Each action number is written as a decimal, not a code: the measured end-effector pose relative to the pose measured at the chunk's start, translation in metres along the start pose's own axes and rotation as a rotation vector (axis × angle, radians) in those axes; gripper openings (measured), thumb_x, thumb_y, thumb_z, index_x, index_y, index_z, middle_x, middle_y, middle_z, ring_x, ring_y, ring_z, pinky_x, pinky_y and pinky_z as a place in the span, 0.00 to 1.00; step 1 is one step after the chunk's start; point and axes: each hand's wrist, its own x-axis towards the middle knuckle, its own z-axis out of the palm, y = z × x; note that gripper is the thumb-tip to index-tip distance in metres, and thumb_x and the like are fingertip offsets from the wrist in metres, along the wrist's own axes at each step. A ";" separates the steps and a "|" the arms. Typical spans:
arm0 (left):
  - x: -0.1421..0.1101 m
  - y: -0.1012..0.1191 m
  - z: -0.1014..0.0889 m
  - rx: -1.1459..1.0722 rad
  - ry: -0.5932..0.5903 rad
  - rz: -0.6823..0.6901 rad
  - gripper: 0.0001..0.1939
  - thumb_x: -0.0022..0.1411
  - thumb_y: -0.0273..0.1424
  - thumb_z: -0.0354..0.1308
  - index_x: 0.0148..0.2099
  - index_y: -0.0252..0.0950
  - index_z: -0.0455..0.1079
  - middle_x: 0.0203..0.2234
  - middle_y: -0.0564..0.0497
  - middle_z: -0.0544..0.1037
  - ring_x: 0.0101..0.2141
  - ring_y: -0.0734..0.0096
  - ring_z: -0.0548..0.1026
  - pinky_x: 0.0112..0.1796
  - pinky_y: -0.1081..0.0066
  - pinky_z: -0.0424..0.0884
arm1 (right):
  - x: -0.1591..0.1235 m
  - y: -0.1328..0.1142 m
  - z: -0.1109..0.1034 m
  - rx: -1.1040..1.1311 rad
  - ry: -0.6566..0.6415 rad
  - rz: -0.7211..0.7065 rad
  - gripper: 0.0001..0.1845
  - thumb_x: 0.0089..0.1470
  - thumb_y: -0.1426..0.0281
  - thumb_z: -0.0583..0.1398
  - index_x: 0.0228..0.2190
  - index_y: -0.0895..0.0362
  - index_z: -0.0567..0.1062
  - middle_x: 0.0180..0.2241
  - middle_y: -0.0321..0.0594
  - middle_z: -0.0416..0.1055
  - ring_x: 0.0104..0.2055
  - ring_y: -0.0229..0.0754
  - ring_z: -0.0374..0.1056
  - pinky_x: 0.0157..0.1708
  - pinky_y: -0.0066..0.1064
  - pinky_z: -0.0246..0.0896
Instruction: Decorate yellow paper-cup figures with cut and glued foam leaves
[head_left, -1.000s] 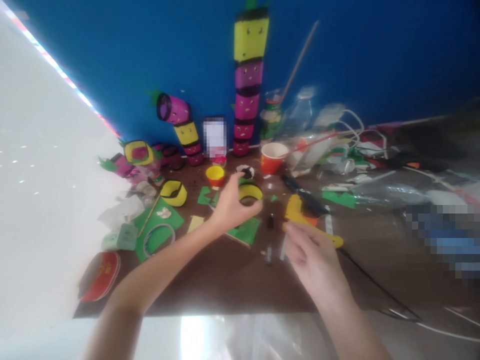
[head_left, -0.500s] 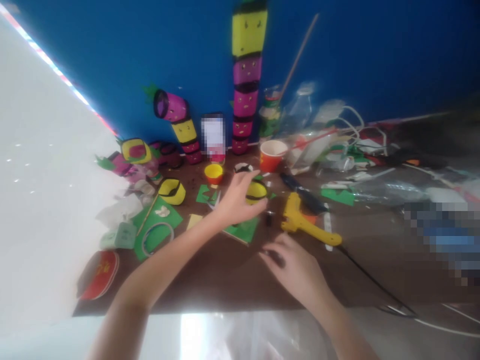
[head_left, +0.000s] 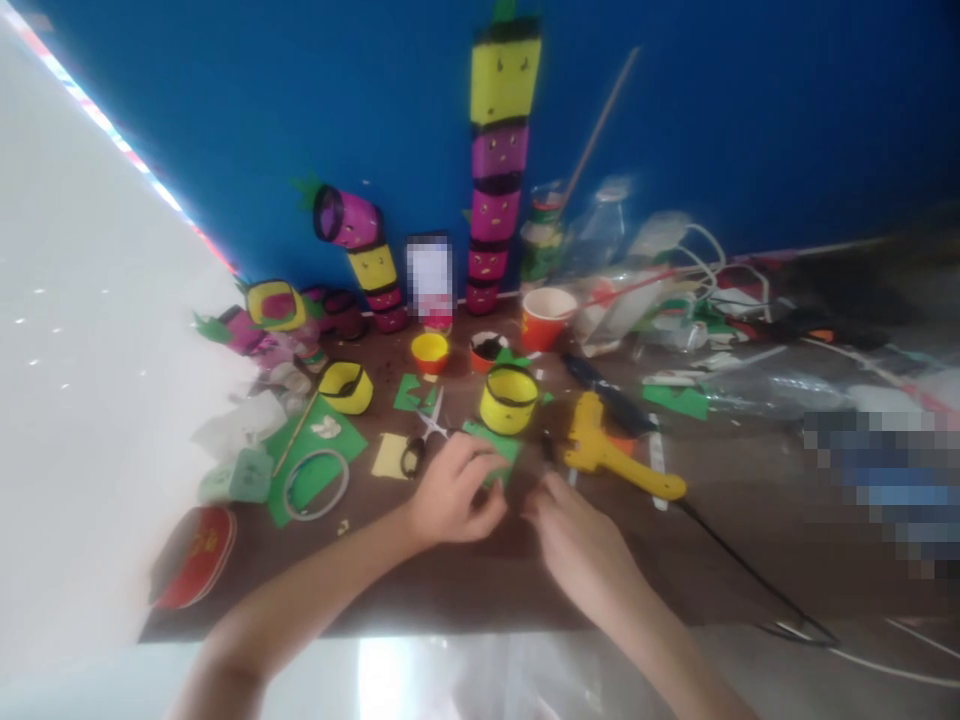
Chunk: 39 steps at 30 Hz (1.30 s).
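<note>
My left hand hovers over the near edge of a green paper sheet. Its fingers are loosely curled and apart, with nothing visible in them. My right hand is closed with the fingertips pinched together; what they hold, if anything, is too blurred to name. Just beyond them lies a short dark stick-like thing. A yellow ring-shaped piece with black edges and a green leaf top stands behind both hands. Scissors with dark handles lie left of it. To the right rests a yellow hot glue gun.
Another yellow piece, a tape roll and green paper are at left. Small cups and a red paper cup stand behind. A tall stacked figure leans on the blue wall. Plastic clutter and a cable occupy the right.
My left hand has come back toward me from over the yellow ring-shaped piece, uncovering it and the scissors. My right hand has shifted slightly, its fingers now closed together.
</note>
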 end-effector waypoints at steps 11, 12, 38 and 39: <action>-0.007 0.004 0.009 -0.035 -0.114 -0.184 0.08 0.53 0.27 0.52 0.37 0.35 0.69 0.31 0.46 0.68 0.34 0.66 0.65 0.35 0.65 0.64 | -0.002 0.006 0.000 0.151 0.173 0.011 0.08 0.54 0.75 0.52 0.27 0.55 0.69 0.30 0.38 0.65 0.29 0.38 0.67 0.24 0.27 0.58; -0.007 0.003 0.009 -0.032 -0.114 -0.178 0.08 0.53 0.27 0.52 0.37 0.35 0.69 0.31 0.46 0.68 0.34 0.66 0.65 0.35 0.65 0.64 | -0.001 0.005 0.000 0.153 0.163 -0.010 0.08 0.54 0.75 0.52 0.27 0.55 0.70 0.30 0.38 0.66 0.29 0.38 0.67 0.24 0.27 0.58; -0.004 -0.003 0.010 -0.242 -0.093 -0.240 0.05 0.55 0.28 0.56 0.34 0.35 0.71 0.28 0.49 0.71 0.32 0.69 0.67 0.35 0.69 0.64 | 0.019 0.001 -0.009 0.308 0.224 -0.016 0.07 0.57 0.73 0.51 0.29 0.55 0.67 0.32 0.39 0.64 0.31 0.39 0.66 0.29 0.30 0.62; -0.004 -0.003 0.010 -0.248 -0.090 -0.233 0.04 0.55 0.28 0.56 0.34 0.35 0.71 0.27 0.49 0.71 0.32 0.69 0.67 0.35 0.69 0.64 | 0.019 0.001 -0.009 0.308 0.234 -0.018 0.07 0.57 0.73 0.51 0.28 0.55 0.67 0.32 0.39 0.64 0.31 0.39 0.66 0.29 0.29 0.62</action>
